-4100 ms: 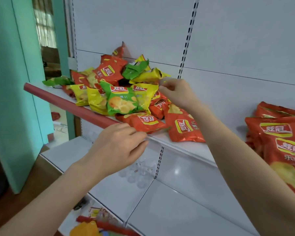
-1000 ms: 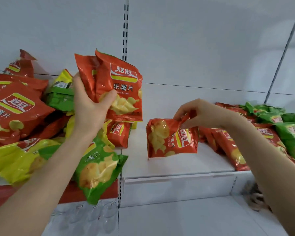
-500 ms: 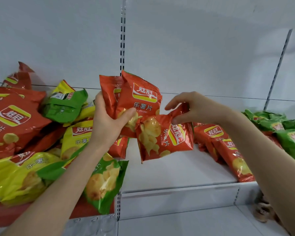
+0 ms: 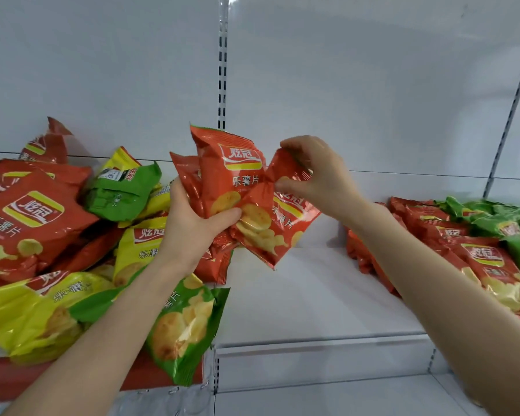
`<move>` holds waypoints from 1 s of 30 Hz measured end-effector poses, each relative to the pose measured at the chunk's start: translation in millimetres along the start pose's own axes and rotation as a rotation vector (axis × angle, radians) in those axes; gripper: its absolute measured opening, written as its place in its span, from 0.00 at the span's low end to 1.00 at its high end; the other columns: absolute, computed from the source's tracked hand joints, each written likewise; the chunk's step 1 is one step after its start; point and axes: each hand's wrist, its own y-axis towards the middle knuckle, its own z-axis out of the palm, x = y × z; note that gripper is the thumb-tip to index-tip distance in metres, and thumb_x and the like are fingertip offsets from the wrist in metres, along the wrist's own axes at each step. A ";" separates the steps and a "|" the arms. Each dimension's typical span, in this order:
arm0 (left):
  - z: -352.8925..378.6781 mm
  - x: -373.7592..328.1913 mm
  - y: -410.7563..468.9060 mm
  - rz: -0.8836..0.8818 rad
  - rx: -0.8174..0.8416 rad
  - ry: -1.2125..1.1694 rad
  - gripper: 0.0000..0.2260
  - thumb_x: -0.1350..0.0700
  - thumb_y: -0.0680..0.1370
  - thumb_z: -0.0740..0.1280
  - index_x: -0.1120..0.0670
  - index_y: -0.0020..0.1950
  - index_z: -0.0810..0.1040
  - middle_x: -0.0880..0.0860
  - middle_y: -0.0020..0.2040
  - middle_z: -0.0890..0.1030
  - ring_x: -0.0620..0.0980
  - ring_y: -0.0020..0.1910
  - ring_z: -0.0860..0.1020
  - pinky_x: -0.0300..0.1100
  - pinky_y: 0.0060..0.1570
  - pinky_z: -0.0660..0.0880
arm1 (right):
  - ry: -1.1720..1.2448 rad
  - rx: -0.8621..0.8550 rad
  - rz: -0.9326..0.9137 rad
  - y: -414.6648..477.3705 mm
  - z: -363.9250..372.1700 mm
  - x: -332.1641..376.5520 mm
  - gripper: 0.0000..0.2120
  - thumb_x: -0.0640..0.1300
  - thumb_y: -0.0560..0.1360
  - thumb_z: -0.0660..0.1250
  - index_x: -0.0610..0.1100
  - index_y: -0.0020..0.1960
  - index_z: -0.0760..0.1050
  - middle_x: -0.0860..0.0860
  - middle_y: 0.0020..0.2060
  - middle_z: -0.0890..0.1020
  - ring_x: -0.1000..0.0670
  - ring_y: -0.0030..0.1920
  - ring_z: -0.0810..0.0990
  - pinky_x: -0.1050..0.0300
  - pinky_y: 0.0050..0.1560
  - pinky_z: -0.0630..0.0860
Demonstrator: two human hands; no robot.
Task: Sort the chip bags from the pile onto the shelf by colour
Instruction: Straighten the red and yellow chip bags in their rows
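Shelf (image 4: 312, 301): white, smooth, bare in the middle.
Pile (image 4: 54, 235): left, crinkly foil; red, yellow, green mixed.
Sorted bags (image 4: 463, 244): right, red beside green.
Left hand (image 4: 192, 232): clamped around two red bags (image 4: 222, 181).
Right hand (image 4: 321, 178): pinching third red bag (image 4: 270, 223) by its corner.
Risk: slick foil slipping from overfull grip.

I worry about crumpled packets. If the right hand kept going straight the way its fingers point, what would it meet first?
Probably the upright red bag in the left hand; the right hand, pinching its own red bag, points left at it. Depth is unclear.
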 end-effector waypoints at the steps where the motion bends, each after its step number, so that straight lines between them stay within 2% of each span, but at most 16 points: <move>1: -0.4 1.0 1.1 -0.004 -0.031 -0.019 0.31 0.63 0.67 0.76 0.48 0.63 0.65 0.47 0.57 0.77 0.46 0.54 0.79 0.51 0.52 0.79 | 0.016 -0.048 0.023 -1.1 3.3 -0.7 0.29 0.45 0.69 0.74 0.43 0.66 0.67 0.48 0.61 0.73 0.55 0.57 0.71 0.74 0.48 0.67; 4: -3.5 0.9 3.0 -0.022 -0.105 -0.078 0.31 0.64 0.68 0.75 0.49 0.65 0.65 0.48 0.58 0.77 0.47 0.55 0.79 0.50 0.53 0.79 | 0.169 -0.224 0.200 -9.0 7.2 -3.5 0.31 0.50 0.72 0.71 0.45 0.70 0.63 0.51 0.65 0.70 0.58 0.58 0.70 0.76 0.44 0.67; 7: -8.3 0.7 4.5 -0.034 -0.139 -0.109 0.33 0.63 0.68 0.76 0.48 0.66 0.64 0.49 0.59 0.77 0.49 0.57 0.78 0.53 0.55 0.77 | 0.373 -0.357 0.381 -26.2 11.9 -9.0 0.27 0.51 0.74 0.67 0.43 0.68 0.64 0.49 0.64 0.72 0.55 0.58 0.73 0.62 0.53 0.75; 10: -10.1 -0.1 4.4 -0.022 -0.146 -0.104 0.33 0.62 0.68 0.76 0.47 0.67 0.64 0.47 0.59 0.77 0.48 0.57 0.78 0.53 0.55 0.77 | 0.617 -0.354 0.485 -44.7 20.7 -8.0 0.22 0.52 0.74 0.65 0.45 0.65 0.67 0.49 0.59 0.77 0.54 0.53 0.78 0.62 0.46 0.78; 13: -10.5 0.2 4.6 -0.018 -0.151 -0.110 0.33 0.63 0.68 0.76 0.45 0.65 0.64 0.45 0.57 0.77 0.47 0.57 0.78 0.50 0.54 0.77 | 0.835 -0.261 0.465 -57.1 29.3 -2.3 0.13 0.49 0.72 0.66 0.51 0.55 0.69 0.54 0.50 0.80 0.58 0.45 0.82 0.63 0.40 0.80; 14: -10.7 0.2 4.7 -0.017 -0.151 -0.114 0.32 0.63 0.68 0.76 0.45 0.64 0.64 0.44 0.56 0.77 0.46 0.56 0.78 0.48 0.52 0.78 | 0.870 -0.220 0.445 -59.7 32.0 -0.8 0.13 0.49 0.71 0.67 0.53 0.53 0.69 0.55 0.49 0.80 0.59 0.45 0.83 0.63 0.39 0.80; 17: -11.2 1.1 5.1 -0.015 -0.138 -0.127 0.32 0.64 0.68 0.75 0.45 0.64 0.64 0.43 0.55 0.77 0.44 0.54 0.78 0.41 0.45 0.79 | 0.926 -0.148 0.427 -62.5 40.6 -0.3 0.19 0.48 0.67 0.69 0.53 0.56 0.68 0.52 0.52 0.81 0.56 0.47 0.83 0.61 0.40 0.80; 19: -11.4 1.6 5.0 -0.008 -0.120 -0.137 0.33 0.65 0.68 0.75 0.45 0.65 0.64 0.43 0.55 0.77 0.43 0.54 0.78 0.36 0.41 0.79 | 0.956 -0.154 0.440 -61.3 43.4 -1.0 0.17 0.46 0.68 0.68 0.53 0.55 0.69 0.51 0.51 0.81 0.54 0.45 0.84 0.60 0.39 0.80; 23: -11.1 2.4 5.9 0.013 -0.090 -0.099 0.33 0.62 0.67 0.75 0.45 0.66 0.64 0.44 0.58 0.76 0.44 0.56 0.78 0.39 0.46 0.80 | 0.956 -0.176 0.469 -58.4 45.1 -4.9 0.12 0.43 0.73 0.66 0.54 0.53 0.69 0.52 0.49 0.82 0.54 0.42 0.84 0.61 0.36 0.80; 27: -10.2 4.9 6.3 0.031 -0.078 -0.096 0.34 0.60 0.66 0.76 0.46 0.67 0.64 0.43 0.57 0.77 0.43 0.55 0.78 0.36 0.43 0.80 | 0.931 -0.184 0.485 -56.4 44.8 -9.2 0.10 0.43 0.73 0.66 0.53 0.52 0.69 0.51 0.48 0.82 0.55 0.41 0.84 0.60 0.34 0.80; 30: -10.1 7.4 7.7 0.032 -0.075 -0.077 0.36 0.54 0.62 0.75 0.45 0.67 0.63 0.43 0.58 0.76 0.43 0.57 0.78 0.41 0.48 0.80 | 0.887 -0.169 0.496 -54.7 42.5 -13.4 0.10 0.45 0.73 0.66 0.54 0.51 0.68 0.52 0.47 0.82 0.56 0.40 0.84 0.60 0.34 0.80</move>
